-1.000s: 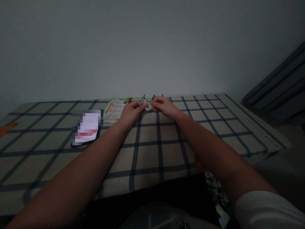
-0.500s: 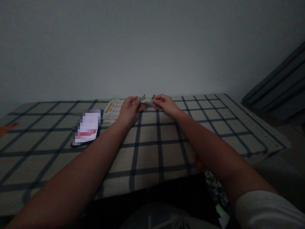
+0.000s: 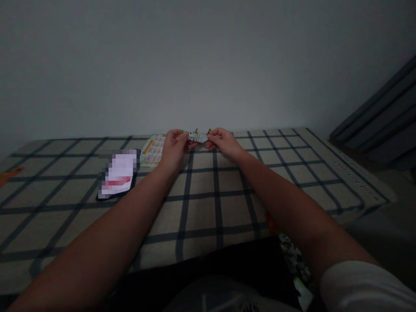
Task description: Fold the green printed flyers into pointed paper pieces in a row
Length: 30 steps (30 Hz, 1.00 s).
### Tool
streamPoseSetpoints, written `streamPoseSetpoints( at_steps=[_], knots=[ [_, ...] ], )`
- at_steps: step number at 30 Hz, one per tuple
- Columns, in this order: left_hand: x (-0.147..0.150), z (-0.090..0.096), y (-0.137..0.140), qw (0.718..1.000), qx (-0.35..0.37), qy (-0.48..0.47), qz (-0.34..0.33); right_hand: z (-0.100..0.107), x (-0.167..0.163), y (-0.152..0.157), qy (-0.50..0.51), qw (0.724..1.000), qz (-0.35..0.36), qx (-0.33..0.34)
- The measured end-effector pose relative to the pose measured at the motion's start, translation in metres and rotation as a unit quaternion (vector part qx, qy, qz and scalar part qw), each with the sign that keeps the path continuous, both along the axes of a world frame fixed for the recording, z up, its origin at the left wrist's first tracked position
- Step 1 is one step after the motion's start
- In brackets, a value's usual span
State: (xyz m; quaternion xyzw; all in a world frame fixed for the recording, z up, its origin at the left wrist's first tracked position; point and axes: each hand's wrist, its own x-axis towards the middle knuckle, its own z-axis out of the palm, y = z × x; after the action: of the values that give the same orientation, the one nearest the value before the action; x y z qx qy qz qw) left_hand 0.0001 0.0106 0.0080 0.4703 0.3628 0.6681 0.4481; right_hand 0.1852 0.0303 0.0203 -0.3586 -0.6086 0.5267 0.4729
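Between my two hands a small folded piece of printed paper [image 3: 198, 137], white with green bits, is stretched just above the far part of the table. My left hand [image 3: 175, 145] pinches its left end between thumb and fingers. At the other end, the thumb and fingers of my right hand [image 3: 224, 141] are closed on the paper. Small green and brown points stick up behind the strip. A printed sheet [image 3: 152, 151] with a grid of red and white boxes lies flat, partly behind my left hand.
A phone [image 3: 118, 175] with a lit, blurred screen lies left of my left forearm. The checked tablecloth [image 3: 201, 208] reaches back to a pale wall [image 3: 208, 65]. At the left edge another person's hand [image 3: 17, 170] rests near the table. Dark curtain-like folds [image 3: 383, 117] hang at right.
My left hand has tilted slightly, and more of the paper's printed face now shows between my hands. The other person's hand at the left has shifted a little leftward.
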Motion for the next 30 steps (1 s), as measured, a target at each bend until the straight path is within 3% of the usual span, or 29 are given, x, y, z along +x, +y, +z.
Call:
streamPoseSetpoints(
  at_steps=[6,12,25,30],
  knots=[
    [0.0001,-0.0018,-0.0088,0.997,-0.017,0.057,-0.052,-0.0036,0.0046,-0.0003,-0.024,0.999,-0.012,0.033],
    [-0.0040,-0.0056,-0.0042,0.994,0.011,0.108,-0.024,-0.0013,0.0049,-0.0013,-0.034,0.998,-0.005,0.048],
    [-0.0013,0.0007,-0.0069,0.996,0.020,0.088,0.027,-0.0032,0.0019,-0.0012,-0.009,1.000,-0.003,0.030],
    [-0.0031,0.0032,-0.0086,0.995,0.017,0.096,0.011,-0.0048,0.0027,-0.0002,0.008,1.000,0.008,0.018]
  ],
)
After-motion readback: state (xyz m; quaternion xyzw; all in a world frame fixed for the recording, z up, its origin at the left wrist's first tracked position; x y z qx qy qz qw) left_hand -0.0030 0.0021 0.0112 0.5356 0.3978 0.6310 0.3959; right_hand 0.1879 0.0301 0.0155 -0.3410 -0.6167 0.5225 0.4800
